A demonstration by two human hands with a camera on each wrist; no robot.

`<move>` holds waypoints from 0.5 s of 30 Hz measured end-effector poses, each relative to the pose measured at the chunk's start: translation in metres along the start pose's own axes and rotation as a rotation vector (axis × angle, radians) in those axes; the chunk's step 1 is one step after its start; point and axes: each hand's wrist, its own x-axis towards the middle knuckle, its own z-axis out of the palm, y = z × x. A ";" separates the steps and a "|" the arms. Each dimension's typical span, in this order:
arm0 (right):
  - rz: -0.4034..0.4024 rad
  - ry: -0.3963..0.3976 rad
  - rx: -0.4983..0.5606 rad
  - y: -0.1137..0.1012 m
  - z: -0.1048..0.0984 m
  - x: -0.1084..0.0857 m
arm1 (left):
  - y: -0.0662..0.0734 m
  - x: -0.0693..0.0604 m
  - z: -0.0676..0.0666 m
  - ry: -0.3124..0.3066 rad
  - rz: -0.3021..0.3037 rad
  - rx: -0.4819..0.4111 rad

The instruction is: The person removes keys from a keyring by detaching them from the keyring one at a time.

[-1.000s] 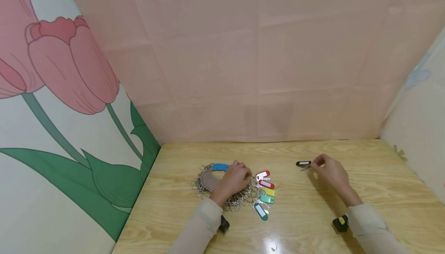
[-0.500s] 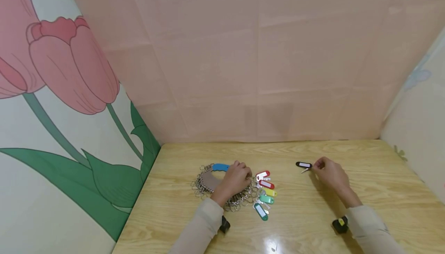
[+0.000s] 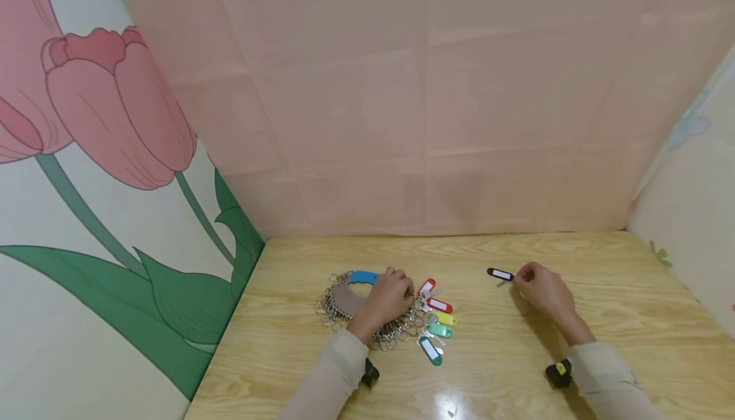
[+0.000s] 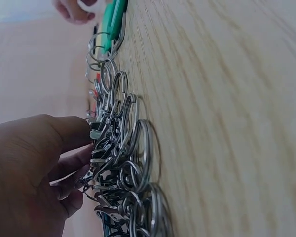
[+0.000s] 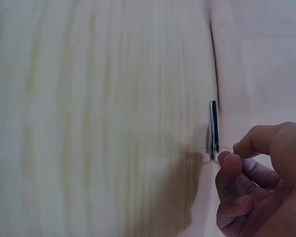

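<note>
My right hand [image 3: 545, 289] pinches the ring of a black key tag [image 3: 501, 274] with a small key, at the right of the table. In the right wrist view the tag [image 5: 213, 126] stands out past the fingertips, its ring between thumb and finger. My left hand [image 3: 388, 297] is on the right side of a curved holder [image 3: 346, 299] with a blue handle [image 3: 363, 276] and many metal rings. In the left wrist view its fingers grip the holder's edge beside the rings [image 4: 133, 123]; the hand hides part of the holder.
Right of the holder lie two red tags [image 3: 439, 306], a yellow tag [image 3: 446, 318], a light green tag [image 3: 439, 330] and a dark green tag [image 3: 430, 351], with keys. A pink covering [image 3: 425, 120] stands behind the wooden table [image 3: 482, 369].
The black tag and my right hand have shifted slightly left and toward the front, and the tag has tilted. The upper red tag has turned and moved a little left. My left hand stays nearly still.
</note>
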 end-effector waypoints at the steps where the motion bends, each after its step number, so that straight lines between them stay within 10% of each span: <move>1: -0.004 0.006 0.001 -0.002 0.001 0.000 | 0.000 0.000 0.000 -0.001 -0.001 -0.003; 15: -0.112 0.042 0.047 -0.052 0.025 -0.008 | 0.002 -0.003 -0.001 0.029 0.002 -0.051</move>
